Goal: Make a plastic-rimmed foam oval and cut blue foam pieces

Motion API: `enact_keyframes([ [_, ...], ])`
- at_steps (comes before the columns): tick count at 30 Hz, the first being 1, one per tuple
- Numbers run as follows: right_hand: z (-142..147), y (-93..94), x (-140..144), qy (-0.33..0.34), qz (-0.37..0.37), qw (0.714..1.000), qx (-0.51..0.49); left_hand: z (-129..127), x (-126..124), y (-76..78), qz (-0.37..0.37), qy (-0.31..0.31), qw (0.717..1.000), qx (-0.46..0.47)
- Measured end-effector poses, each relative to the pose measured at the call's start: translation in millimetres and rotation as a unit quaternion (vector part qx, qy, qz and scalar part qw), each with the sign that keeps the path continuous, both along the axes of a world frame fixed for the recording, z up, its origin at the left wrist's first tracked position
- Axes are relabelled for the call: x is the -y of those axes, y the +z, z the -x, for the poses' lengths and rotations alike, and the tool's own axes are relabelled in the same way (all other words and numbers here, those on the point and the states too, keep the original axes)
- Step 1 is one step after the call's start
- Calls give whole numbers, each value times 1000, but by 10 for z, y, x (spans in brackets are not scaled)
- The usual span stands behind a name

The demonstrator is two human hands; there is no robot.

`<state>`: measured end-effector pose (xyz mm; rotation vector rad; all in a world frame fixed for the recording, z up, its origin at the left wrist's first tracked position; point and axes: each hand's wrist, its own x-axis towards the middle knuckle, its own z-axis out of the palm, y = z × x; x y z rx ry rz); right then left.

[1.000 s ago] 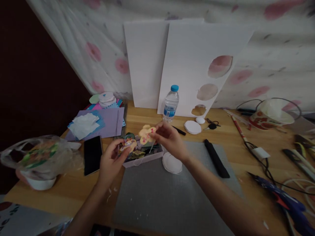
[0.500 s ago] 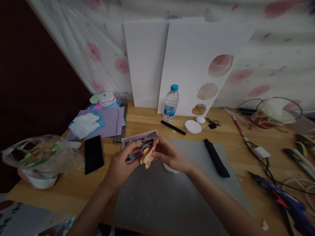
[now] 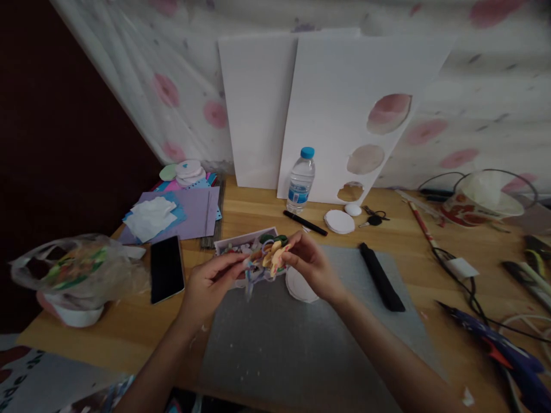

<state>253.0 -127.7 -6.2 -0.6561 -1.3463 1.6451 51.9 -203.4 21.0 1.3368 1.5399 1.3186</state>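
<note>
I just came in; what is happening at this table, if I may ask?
A person's right hand holds yellow cutouts, while the left hand pinches something bluish, too blurred to name. Both hands are close to an open box with small pieces inside. White discs lie beside it on a grey mat; a water bottle stands behind.
</note>
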Motion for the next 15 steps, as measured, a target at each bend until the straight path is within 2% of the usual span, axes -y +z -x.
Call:
enact_keyframes([
  [6, -123, -32, -37, -36, 17, 999, -9, 25, -17, -7, 9, -19, 999, 36],
  [12, -178, -28, -49, -24, 28, 999, -19, 104, -74, -72, 4, -2, 1000, 28],
  [15, -168, -47, -23, -7, 36, 999, -24, 73, -57, -44, 12, -8, 999, 47],
])
